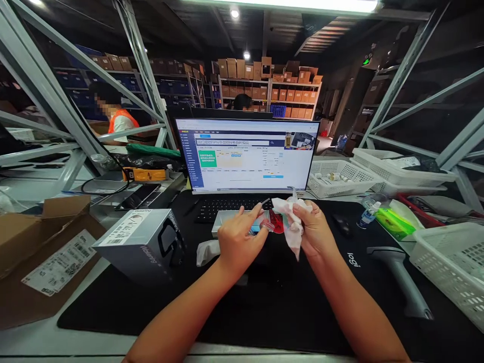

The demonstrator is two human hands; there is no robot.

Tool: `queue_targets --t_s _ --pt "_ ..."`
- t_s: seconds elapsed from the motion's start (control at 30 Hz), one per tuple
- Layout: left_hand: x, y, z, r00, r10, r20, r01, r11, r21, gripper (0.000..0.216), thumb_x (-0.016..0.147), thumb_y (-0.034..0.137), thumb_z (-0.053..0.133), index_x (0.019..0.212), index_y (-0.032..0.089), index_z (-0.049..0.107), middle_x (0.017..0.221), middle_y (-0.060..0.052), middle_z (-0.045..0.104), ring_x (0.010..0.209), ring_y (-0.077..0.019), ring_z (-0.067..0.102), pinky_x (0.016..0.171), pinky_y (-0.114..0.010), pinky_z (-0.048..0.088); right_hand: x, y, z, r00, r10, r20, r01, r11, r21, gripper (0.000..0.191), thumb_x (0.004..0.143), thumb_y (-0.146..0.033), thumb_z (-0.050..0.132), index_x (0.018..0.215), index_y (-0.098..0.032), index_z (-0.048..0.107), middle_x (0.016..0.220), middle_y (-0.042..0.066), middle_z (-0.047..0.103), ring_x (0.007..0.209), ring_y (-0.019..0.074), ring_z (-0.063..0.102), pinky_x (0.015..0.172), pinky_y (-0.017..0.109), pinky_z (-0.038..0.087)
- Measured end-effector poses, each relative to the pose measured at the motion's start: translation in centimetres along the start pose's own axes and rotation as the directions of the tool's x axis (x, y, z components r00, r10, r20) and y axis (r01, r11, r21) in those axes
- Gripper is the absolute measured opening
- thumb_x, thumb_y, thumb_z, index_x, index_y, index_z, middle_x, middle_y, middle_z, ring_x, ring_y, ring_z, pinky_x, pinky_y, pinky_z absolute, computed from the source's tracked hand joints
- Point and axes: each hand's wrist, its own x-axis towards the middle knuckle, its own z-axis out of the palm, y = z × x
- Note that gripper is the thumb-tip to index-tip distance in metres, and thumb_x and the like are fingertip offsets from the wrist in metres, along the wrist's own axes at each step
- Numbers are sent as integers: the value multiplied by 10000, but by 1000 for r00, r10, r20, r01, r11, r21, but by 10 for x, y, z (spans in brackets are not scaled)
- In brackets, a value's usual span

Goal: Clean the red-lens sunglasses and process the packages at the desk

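Ahead of the keyboard [212, 209], my right hand [315, 229] pinches a crumpled white tissue [293, 227]. A thin grey curved piece [291, 191] pokes out above the tissue; its kind cannot be told. To the left, my left hand [240, 237] has its fingers drawn together, pointing toward the tissue. Near its fingertips shows a small thin grey stick [265, 201], and what is gripped is partly hidden. Behind that hand lies an open white box [223, 219] with blue and red contents. Another white crumpled piece [207, 252] rests on the black desk mat [280, 312].
A grey product box [139, 247] and an opened carton [45, 257] stand left. On the right are a mouse [342, 225], a barcode scanner [401, 282], a spray bottle [367, 216], a tissue pack [397, 220] and white baskets [449, 252]. A monitor [245, 166] stands behind.
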Motion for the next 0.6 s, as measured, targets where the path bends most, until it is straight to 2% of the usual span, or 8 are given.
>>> queue_targets --t_s 0.1,0.17,0.2,0.27,0.33,0.43,0.5,0.6 --pt "3 -9 -3 997 -59 42 58 998 11 418 765 113 643 1159 209 748 997 -28 805 819 -217 786 991 -457 607 5 -3 -9 999 -34 38 38 993 -109 652 547 -412 910 575 -226 286 493 -94 418 441 60 374 416 209 312" --pt "8 -18 -8 986 -114 119 114 993 15 407 747 125 655 1127 220 766 982 -24 807 821 -223 785 970 -448 618 9 -16 -23 993 -81 85 105 939 -326 649 570 -412 905 567 -225 284 479 -101 359 443 48 317 417 205 256" --pt "12 -23 -12 978 -128 167 128 992 10 406 739 123 652 1115 222 771 966 -20 808 815 -221 784 971 -447 617 10 -26 -33 987 -120 105 155 871 -466 632 580 -396 906 560 -222 298 476 -102 343 445 42 288 419 204 223" --pt "18 -31 -18 962 -96 256 103 995 -11 423 732 112 630 1114 228 770 975 -11 807 833 -215 783 998 -453 602 11 -51 -53 952 -290 93 269 660 -701 594 609 -370 899 547 -217 328 468 -99 332 449 40 258 418 213 179" --pt "23 -35 -23 949 -1 316 17 999 -50 441 735 103 608 1128 234 759 1018 -7 803 875 -209 779 1043 -465 572 8 -73 -68 900 -425 99 345 554 -758 582 635 -366 892 561 -225 332 483 -91 355 456 57 299 420 223 215" --pt "26 -33 -25 909 113 400 -74 991 -113 446 755 100 605 1156 239 741 1015 -10 802 900 -196 771 1099 -493 522 -4 -85 -72 821 -536 198 509 530 -678 564 664 -351 882 565 -231 340 586 -43 510 541 108 471 479 251 356" --pt "27 -29 -24 885 151 441 -92 984 -153 456 763 92 605 1176 238 730 1003 -16 801 892 -190 767 1136 -528 474 -9 -78 -64 792 -514 330 587 491 -644 526 693 -342 865 550 -221 373 750 15 641 654 144 571 547 275 425" --pt "28 -23 -26 858 189 477 -103 975 -199 486 762 78 599 1206 237 715 1043 -30 793 924 -194 761 1165 -563 421 -10 -60 -53 834 -259 486 544 528 -652 489 738 -361 831 547 -216 405 804 44 682 671 157 597 571 288 452"
